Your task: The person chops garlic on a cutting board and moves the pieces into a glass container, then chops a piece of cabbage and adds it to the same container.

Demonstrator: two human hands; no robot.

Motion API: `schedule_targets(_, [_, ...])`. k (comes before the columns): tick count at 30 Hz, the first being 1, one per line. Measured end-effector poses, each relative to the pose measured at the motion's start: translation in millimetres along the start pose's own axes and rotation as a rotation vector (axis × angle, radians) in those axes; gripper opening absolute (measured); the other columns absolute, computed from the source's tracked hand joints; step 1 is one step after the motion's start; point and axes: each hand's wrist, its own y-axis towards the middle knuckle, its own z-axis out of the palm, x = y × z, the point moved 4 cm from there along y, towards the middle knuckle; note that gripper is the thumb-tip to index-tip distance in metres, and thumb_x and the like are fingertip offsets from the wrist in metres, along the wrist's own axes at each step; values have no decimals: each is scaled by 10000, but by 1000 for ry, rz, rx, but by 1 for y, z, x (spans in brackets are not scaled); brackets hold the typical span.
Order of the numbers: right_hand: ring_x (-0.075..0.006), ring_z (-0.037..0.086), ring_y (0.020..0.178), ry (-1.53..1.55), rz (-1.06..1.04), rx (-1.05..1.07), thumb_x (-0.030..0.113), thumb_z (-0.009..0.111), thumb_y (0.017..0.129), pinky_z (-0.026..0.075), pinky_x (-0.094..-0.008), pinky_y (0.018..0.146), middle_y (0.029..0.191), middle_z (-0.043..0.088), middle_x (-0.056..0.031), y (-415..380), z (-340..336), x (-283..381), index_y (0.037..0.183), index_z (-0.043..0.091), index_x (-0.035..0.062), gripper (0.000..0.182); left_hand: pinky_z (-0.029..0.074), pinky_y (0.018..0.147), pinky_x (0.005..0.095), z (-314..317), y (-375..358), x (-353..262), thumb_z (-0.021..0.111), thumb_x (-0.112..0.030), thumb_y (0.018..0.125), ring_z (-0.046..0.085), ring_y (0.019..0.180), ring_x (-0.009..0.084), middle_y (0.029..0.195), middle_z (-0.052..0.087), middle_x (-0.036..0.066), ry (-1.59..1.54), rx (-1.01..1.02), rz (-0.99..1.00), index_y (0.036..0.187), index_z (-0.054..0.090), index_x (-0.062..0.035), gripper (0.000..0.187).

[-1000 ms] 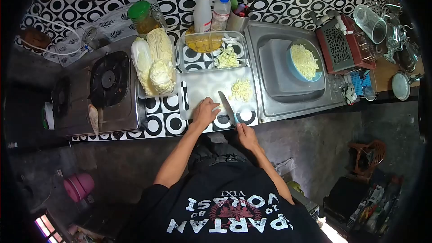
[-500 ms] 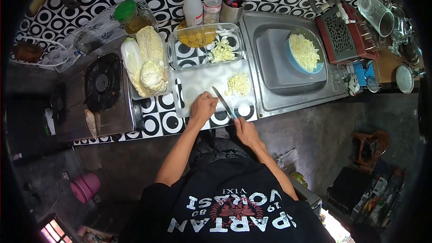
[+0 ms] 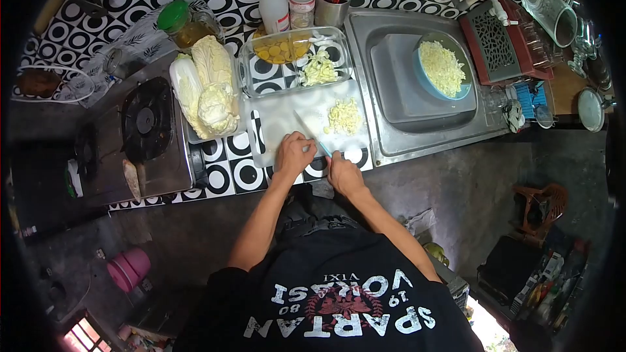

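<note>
My right hand (image 3: 344,175) is wrapped round the blue handle of a knife (image 3: 311,132), whose blade points up and left over the translucent cutting board (image 3: 280,117). Beside the blade, at the board's near edge, my left hand (image 3: 295,155) has its fingers drawn together; anything between them is too small to make out. A pile of chopped pale vegetable (image 3: 344,117) lies on the right part of the board. Just behind the board, a clear glass dish (image 3: 251,85) holds more cut pieces (image 3: 319,68).
Left of the board, a tray holds napa cabbage and cauliflower (image 3: 218,115), beside a gas stove (image 3: 153,150). Bottles (image 3: 274,3) stand behind. At right, a blue bowl (image 3: 427,85) of chopped vegetable sits in the sink (image 3: 391,117), near a red-brown rack (image 3: 489,42).
My right hand has moved up and left with the knife, bringing it closer to my left hand. The blade now reaches farther over the board. The view has shifted slightly.
</note>
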Motion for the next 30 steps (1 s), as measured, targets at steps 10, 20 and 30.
schedule_targets(10, [-502, 584, 764, 54, 128, 106, 290, 393, 943, 457, -563, 697, 749, 592, -325, -26, 3, -5, 928, 465, -39, 337, 467, 663, 361, -2, 4, 7, 667, -127, 736, 595, 716, 295, 789, 605, 120, -115, -18, -187, 766, 694, -36, 99])
schedule_targets(20, [-476, 599, 759, 17, 51, 45, 291, 364, 952, 473, -546, 687, 747, 602, -304, -1, -7, -1, 907, 473, -38, 349, 462, 707, 368, 3, 0, 8, 657, -123, 744, 574, 779, 289, 789, 588, 104, -49, -43, -36, 801, 692, -46, 103])
schedule_targets(30, [-526, 554, 795, 69, 120, 117, 274, 382, 945, 431, -574, 718, 768, 578, -343, -27, 12, 0, 958, 472, -57, 344, 463, 717, 372, 2, -9, 11, 657, -93, 734, 566, 796, 272, 791, 577, 81, -58, -95, -47, 820, 687, -68, 95])
